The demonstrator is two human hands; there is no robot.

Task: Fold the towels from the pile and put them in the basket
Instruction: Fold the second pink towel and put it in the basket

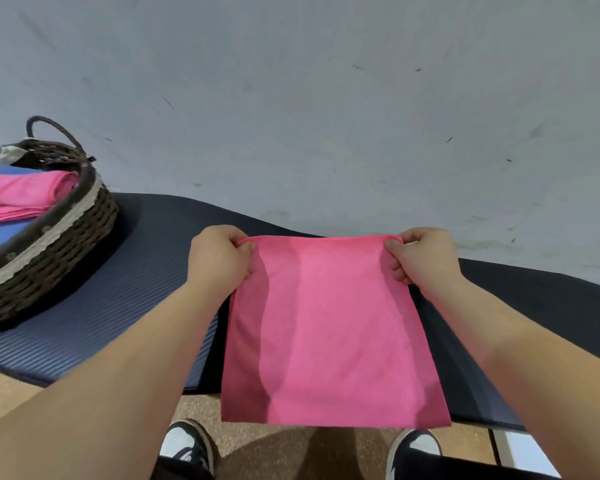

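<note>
One pink towel point(329, 327) hung in front of the person, its top edge running left to right and its length dropping past the near edge of the mat-covered worktop point(136, 289). The left hand point(219, 261) and right hand point(420, 258) each pinched a top corner, held apart at towel width. The wicker basket point(66, 244) stood well off to the left, nearer the left hand, with a folded pink towel point(21, 195) inside.

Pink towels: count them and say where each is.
2. One pink towel, held by left hand and right hand; second pink towel, in the basket. More may be hidden.
</note>
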